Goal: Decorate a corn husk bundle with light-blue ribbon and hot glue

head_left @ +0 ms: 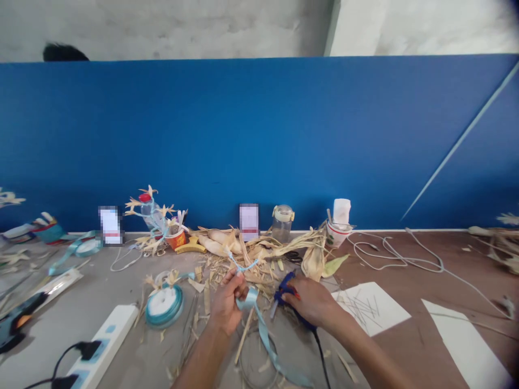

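My left hand [230, 302] is closed, pinching a thin stem wrapped in light blue ribbon, its top forking into small branches [243, 267]. From that hand a loose light blue ribbon [263, 332] trails down to the table. To the right, my right hand [310, 300] grips a blue glue gun [284, 289], its nozzle pointing down and left and its black cord running toward the table's front. A ribbon spool [164, 305] lies left of my left hand. Dried corn husks [227, 242] and shredded scraps are heaped just beyond both hands.
A white power strip [106, 346] and a second glue gun [24, 319] lie at left. Along the blue partition [259, 135] stand a ribbon-wrapped branch with husk flowers [151, 216], a phone [248, 221], a jar [283, 224] and a paper cup [338, 235]. Thin sticks on white paper [373, 308] lie at right.
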Available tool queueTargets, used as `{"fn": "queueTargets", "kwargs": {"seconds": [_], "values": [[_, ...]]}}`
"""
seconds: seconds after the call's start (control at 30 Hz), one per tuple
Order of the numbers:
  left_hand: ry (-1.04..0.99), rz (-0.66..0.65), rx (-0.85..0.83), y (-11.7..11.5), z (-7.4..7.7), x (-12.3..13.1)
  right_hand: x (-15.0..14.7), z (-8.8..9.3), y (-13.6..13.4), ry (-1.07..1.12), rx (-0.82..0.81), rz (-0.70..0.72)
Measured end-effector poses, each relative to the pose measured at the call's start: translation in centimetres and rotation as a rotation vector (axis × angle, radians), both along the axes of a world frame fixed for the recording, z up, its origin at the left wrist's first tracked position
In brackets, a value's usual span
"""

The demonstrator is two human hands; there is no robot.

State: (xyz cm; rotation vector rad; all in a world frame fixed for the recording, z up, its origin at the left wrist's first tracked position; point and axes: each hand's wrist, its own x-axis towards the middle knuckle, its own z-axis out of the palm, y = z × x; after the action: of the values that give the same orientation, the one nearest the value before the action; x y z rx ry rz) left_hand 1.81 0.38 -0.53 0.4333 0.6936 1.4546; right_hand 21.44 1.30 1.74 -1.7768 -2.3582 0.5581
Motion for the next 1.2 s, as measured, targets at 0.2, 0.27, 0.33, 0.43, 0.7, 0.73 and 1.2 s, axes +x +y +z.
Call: {"fn": "queueTargets", "kwargs": {"seconds": [0.2, 0.27, 0.33, 0.43, 0.7, 0.73, 1.2], "values": [[-0.053, -0.020, 0.020, 0.0, -0.1, 0.1, -0.5, -0.7, -0.6, 0.264, 0.095, -0.051], [-0.045, -0.028, 0.019, -0.1, -0.1, 0.2, -1.7, -0.2, -0.5, 0.556, 0.063, -0.046], [-0.030, -0.038, 0.021, -0.1, -0.2, 0.3, -3.4, 0.2, -0.3, 0.843, -0.105, -0.040], [-0.008, -0.048, 0.024, 0.0, -0.3, 0.4, -6.2, 0.1, 0.0, 1.163, -0.262, -0.045], [0.059, -0.052, 0.037, -0.3, -0.1, 0.5, -8.6, 0.0, 0.2, 1.366, -0.150, -0.191], [0.060, -0.052, 0.037, -0.4, 0.0, 0.5, -8.5, 0.3, 0.2, 1.356, -0.139, -0.196], [0.014, -0.049, -0.008, -0.3, -0.1, 0.4, -6.4, -0.8, 0.9, 1.131, -0.188, -0.027]]}}
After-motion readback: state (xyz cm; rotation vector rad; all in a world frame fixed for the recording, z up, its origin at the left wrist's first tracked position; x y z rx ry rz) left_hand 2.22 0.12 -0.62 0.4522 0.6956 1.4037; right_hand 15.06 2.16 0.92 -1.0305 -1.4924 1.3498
